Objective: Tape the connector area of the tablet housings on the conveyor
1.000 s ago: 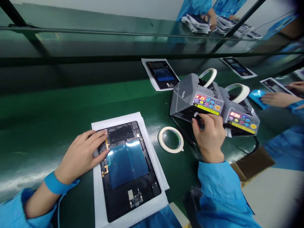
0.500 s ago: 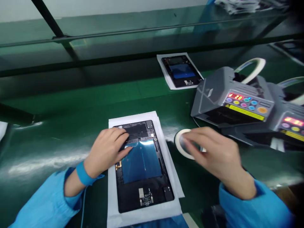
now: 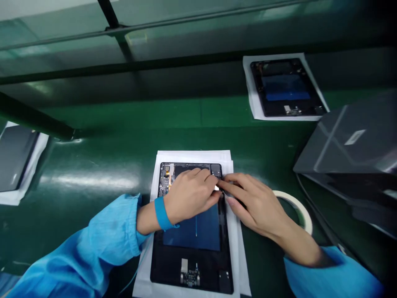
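Note:
An opened tablet (image 3: 192, 265) lies on white sheets (image 3: 240, 248), its inner parts exposed and a blue film over its middle. Across its upper part reaches my left hand (image 3: 192, 194), fingers curled and closed at the right edge. There the fingers of my right hand (image 3: 257, 203) meet it, thumb and forefinger drawn close together. A small white spot shows between the fingertips; what they hold is too small to make out. Beside my right wrist lies a roll of cream tape (image 3: 300, 205), partly covered by the hand.
Another opened tablet (image 3: 285, 89) rests on white paper at the back right. A grey machine (image 3: 350, 140) stands at the right, a cable running beside it. At the far left a dark panel (image 3: 15, 155) lies on white sheets, near a green post (image 3: 34, 118).
My right hand has moved from the tape roll to the tablet's right edge. My left hand has shifted right across the tablet to meet it. The view has turned left.

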The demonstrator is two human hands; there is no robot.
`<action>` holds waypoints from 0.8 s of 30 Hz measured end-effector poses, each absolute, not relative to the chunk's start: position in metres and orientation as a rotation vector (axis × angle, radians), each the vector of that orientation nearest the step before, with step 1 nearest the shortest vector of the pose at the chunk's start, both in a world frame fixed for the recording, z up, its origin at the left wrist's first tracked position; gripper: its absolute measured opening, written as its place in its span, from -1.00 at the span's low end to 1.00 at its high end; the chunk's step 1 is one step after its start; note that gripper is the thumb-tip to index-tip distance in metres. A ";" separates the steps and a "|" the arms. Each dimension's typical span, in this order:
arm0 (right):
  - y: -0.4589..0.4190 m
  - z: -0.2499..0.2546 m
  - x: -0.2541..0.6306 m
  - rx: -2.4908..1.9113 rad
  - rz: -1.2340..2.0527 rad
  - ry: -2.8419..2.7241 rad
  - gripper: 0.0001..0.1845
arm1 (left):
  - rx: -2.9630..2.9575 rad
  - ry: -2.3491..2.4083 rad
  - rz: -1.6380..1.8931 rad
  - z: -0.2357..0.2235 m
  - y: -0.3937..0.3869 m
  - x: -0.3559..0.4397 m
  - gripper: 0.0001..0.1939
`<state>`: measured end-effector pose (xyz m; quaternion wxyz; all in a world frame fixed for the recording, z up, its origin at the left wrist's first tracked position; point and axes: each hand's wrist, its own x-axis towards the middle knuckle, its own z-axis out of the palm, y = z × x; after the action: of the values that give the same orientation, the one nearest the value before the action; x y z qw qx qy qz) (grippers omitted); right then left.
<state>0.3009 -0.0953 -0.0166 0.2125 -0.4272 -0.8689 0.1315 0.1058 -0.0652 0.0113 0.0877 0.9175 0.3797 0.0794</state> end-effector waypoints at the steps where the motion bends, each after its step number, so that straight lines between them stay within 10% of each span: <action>1: -0.095 -0.016 0.300 -1.205 0.380 -2.418 -0.65 | 2.734 1.127 0.246 0.010 -0.065 0.106 -0.84; 24: -0.103 -0.010 0.288 -1.253 0.003 -2.557 -0.63 | 2.477 1.145 0.296 0.009 -0.059 0.097 -0.87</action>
<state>0.2878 -0.1029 -0.0099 0.1463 -0.4354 -0.8883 0.0010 0.0975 -0.0592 0.0093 0.1973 0.8846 0.4090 0.1059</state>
